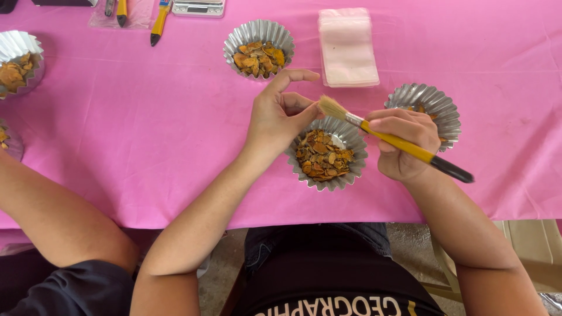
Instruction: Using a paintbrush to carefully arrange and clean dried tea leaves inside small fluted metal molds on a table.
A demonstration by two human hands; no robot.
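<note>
Right hand (404, 143) grips a yellow-handled bristle brush (392, 138); left hand (281, 111) pinches something unseen. A careless sweep could tip the fluted foil cup of orange-brown dried slices (326, 154) near the desk's front edge.

Counted on the pink tablecloth (146, 117): five fluted foil cups, namely the nearest cup (358, 153), a far cup (259, 32), a right cup (439, 105), a left cup (17, 44) and an edge cup (14, 146); one yellow-handled brush (398, 140); one stack of clear bags (347, 47).
</note>
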